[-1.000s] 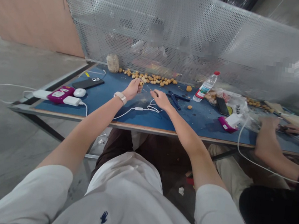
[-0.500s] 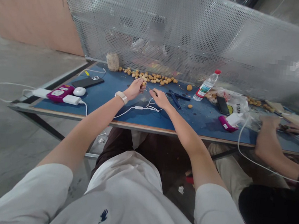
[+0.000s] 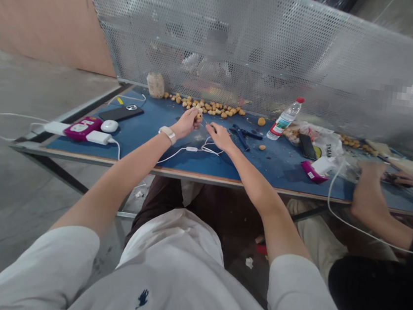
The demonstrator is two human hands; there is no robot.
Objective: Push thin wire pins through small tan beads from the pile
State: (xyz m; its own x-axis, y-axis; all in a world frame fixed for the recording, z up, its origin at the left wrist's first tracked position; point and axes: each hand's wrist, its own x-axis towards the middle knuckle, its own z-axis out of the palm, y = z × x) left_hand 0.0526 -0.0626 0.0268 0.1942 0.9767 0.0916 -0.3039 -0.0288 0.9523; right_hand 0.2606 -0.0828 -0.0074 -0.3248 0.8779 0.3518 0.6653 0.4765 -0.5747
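My left hand (image 3: 186,123), with a pale band at the wrist, pinches a small tan bead (image 3: 198,116) above the blue table (image 3: 148,138). My right hand (image 3: 220,135) is closed beside it, its fingertips pinched on a thin wire or pin that I can barely make out, pointing at the bead. A row of several tan beads (image 3: 212,108) lies along the mesh screen just beyond both hands. Blue-handled pliers (image 3: 243,134) lie just right of my right hand. A white cable (image 3: 195,150) runs under my wrists.
At the left edge lie a black phone (image 3: 120,113), a white mouse (image 3: 109,126), a magenta box (image 3: 81,128) and a white charger (image 3: 98,138). A water bottle (image 3: 285,118), plastic bags (image 3: 323,143) and another phone (image 3: 307,146) are to the right. Another person's hands (image 3: 375,179) work at the right.
My left hand has lifted slightly and drawn the bead closer to my right hand's fingertips. The other person's hands shifted only a little.
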